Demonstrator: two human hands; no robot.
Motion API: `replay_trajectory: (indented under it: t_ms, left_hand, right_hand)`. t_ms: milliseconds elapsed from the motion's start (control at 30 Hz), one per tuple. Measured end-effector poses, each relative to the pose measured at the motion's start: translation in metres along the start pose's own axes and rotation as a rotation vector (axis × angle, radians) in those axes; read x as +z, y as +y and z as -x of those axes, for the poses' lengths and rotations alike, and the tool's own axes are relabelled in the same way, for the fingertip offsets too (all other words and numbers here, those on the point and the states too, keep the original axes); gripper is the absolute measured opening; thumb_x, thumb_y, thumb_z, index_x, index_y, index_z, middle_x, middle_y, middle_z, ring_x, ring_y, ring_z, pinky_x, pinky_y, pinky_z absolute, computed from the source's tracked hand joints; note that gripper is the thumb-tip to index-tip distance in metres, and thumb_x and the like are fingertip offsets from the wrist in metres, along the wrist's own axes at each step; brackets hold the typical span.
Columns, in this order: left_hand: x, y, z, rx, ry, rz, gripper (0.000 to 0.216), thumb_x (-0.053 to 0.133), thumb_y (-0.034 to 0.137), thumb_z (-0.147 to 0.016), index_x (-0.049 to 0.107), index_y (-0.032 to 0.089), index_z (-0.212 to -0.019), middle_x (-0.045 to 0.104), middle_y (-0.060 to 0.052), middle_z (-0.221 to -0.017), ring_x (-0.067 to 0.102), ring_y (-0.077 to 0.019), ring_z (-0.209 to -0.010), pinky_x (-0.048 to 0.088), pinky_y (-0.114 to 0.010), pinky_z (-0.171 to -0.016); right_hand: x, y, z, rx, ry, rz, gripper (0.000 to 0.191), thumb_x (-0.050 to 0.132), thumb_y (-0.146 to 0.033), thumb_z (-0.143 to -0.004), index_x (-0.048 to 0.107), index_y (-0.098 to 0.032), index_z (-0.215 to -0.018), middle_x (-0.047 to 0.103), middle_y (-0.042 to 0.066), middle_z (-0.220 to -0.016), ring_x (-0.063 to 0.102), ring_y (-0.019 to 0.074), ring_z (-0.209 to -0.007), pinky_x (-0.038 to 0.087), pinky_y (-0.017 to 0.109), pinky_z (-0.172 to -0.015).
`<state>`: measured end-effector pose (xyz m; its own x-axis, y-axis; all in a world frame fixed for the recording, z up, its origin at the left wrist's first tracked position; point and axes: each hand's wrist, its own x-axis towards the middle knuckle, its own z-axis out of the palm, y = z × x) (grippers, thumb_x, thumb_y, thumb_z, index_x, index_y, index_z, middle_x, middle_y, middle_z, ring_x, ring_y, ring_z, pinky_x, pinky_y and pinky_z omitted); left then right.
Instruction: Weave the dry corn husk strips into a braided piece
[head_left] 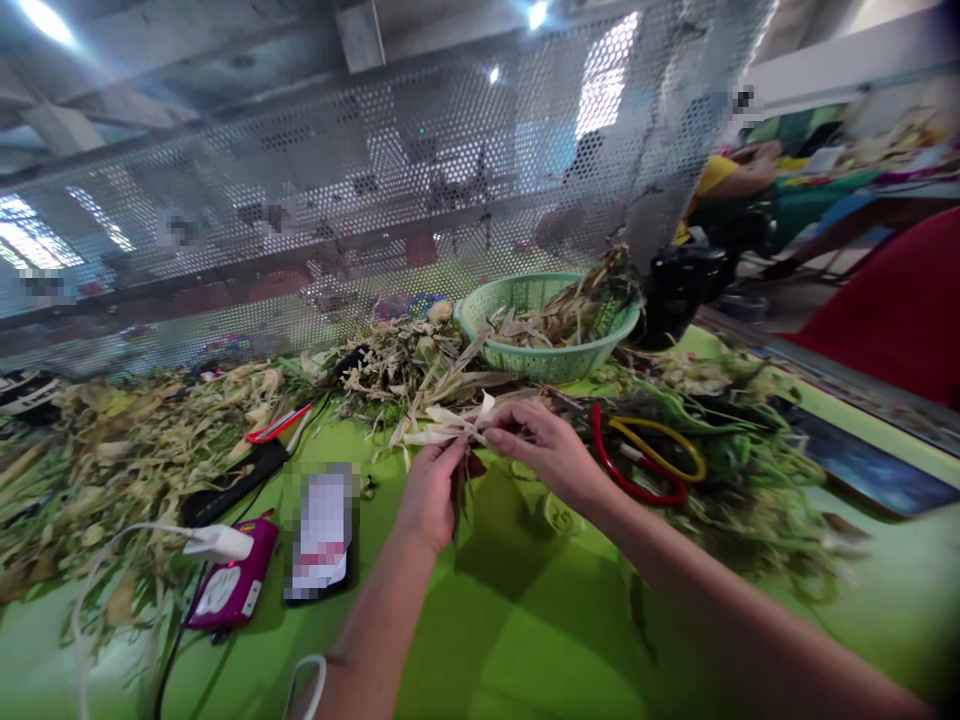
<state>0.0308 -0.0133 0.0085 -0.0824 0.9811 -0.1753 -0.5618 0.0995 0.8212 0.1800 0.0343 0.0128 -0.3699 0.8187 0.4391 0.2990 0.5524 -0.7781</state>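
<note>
a green table (495, 650) strewn with dried leaves (187, 440), perforated screen (300, 200) behind — left hand (433, 490) and right hand (547, 445) both pinching pale strips (436, 432).

- Left hand (435, 495): bare, ungloved; nails too small to read
- Right hand (544, 445): same, bare and ungloved
- Left forearm (382, 620): bare as far as it shows, narrows to the wrist
- Right forearm (697, 580): bare too, long taper, smooth outline
- White loop (322, 664): thin, rounded, by left forearm, toward worktop (450, 650) near edge — band or cable, can't tell
</note>
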Motion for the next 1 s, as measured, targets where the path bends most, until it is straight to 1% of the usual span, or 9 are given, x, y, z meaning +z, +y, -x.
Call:
replay_trajectory:
  t_ms: [67, 100, 200, 300, 500, 633, 833, 1000]
  left_hand:
    - [0.002, 0.000, 0.002, -0.003, -0.035, 0.022, 0.036, 0.078, 0.031, -0.063, 0.069, 0.014, -0.094, 0.067, -0.001, -0.075, 0.055, -0.0073, -0.059, 0.043, -0.021, -0.061]
    - [0.002, -0.001, 0.002, -0.009, -0.038, 0.023, 0.036, 0.078, 0.031, -0.063, 0.068, 0.014, -0.093, 0.067, -0.001, -0.074, 0.056, -0.0076, -0.059, 0.044, -0.021, -0.061]
    - [0.000, -0.001, 0.002, -0.032, 0.015, 0.001, 0.033, 0.079, 0.033, -0.063, 0.067, 0.013, -0.086, 0.065, 0.000, -0.067, 0.055, -0.0080, -0.055, 0.045, -0.022, -0.058]
    - [-0.004, -0.001, 0.001, -0.047, 0.049, -0.022, 0.031, 0.078, 0.035, -0.064, 0.065, 0.013, -0.083, 0.064, 0.001, -0.066, 0.056, -0.0087, -0.054, 0.047, -0.023, -0.058]
    - [-0.010, -0.002, -0.002, -0.063, 0.000, -0.025, 0.031, 0.079, 0.032, -0.065, 0.067, 0.012, -0.084, 0.065, -0.001, -0.071, 0.056, -0.0079, -0.056, 0.047, -0.023, -0.059]
    - [-0.013, -0.002, -0.003, -0.070, -0.049, -0.057, 0.032, 0.077, 0.034, -0.067, 0.068, 0.012, -0.089, 0.066, -0.002, -0.074, 0.057, -0.0090, -0.059, 0.048, -0.025, -0.062]
    - [-0.012, 0.000, -0.003, -0.061, -0.008, -0.054, 0.032, 0.080, 0.031, -0.064, 0.068, 0.012, -0.086, 0.064, -0.001, -0.074, 0.056, -0.0080, -0.061, 0.047, -0.022, -0.059]
    - [-0.009, 0.002, -0.001, -0.086, 0.014, -0.013, 0.034, 0.083, 0.029, -0.059, 0.068, 0.012, -0.083, 0.063, 0.001, -0.069, 0.053, -0.0075, -0.057, 0.049, -0.024, -0.059]
  right_hand:
    - [0.004, 0.001, 0.001, 0.015, -0.062, -0.036, 0.019, 0.059, -0.037, -0.085, 0.060, -0.019, -0.078, 0.060, 0.001, -0.077, 0.054, 0.0162, -0.074, 0.042, 0.027, -0.068]
    - [0.006, 0.002, 0.002, 0.023, -0.068, -0.050, 0.018, 0.059, -0.035, -0.085, 0.060, -0.019, -0.079, 0.060, 0.001, -0.076, 0.054, 0.0156, -0.073, 0.042, 0.026, -0.067]
    - [0.008, 0.003, 0.003, 0.039, -0.044, -0.043, 0.014, 0.058, -0.030, -0.084, 0.059, -0.019, -0.077, 0.057, 0.000, -0.072, 0.051, 0.0141, -0.068, 0.040, 0.024, -0.062]
    - [0.008, 0.003, 0.002, 0.037, -0.045, -0.030, 0.013, 0.058, -0.028, -0.083, 0.058, -0.019, -0.074, 0.056, 0.000, -0.071, 0.049, 0.0133, -0.066, 0.039, 0.023, -0.059]
    - [0.005, 0.000, 0.001, 0.003, -0.029, -0.011, 0.009, 0.060, -0.025, -0.082, 0.059, -0.020, -0.075, 0.059, 0.000, -0.072, 0.053, 0.0146, -0.069, 0.042, 0.025, -0.063]
    - [0.003, -0.001, 0.001, -0.031, -0.020, -0.016, 0.009, 0.060, -0.025, -0.083, 0.059, -0.020, -0.076, 0.061, 0.001, -0.075, 0.055, 0.0152, -0.071, 0.043, 0.025, -0.067]
    - [0.002, -0.001, 0.001, -0.004, -0.025, -0.011, 0.011, 0.061, -0.027, -0.082, 0.060, -0.019, -0.075, 0.059, 0.000, -0.072, 0.052, 0.0142, -0.069, 0.041, 0.024, -0.063]
    - [0.003, -0.002, 0.001, 0.030, -0.029, -0.038, 0.014, 0.062, -0.030, -0.080, 0.058, -0.018, -0.072, 0.058, 0.000, -0.069, 0.050, 0.0135, -0.065, 0.040, 0.024, -0.060]
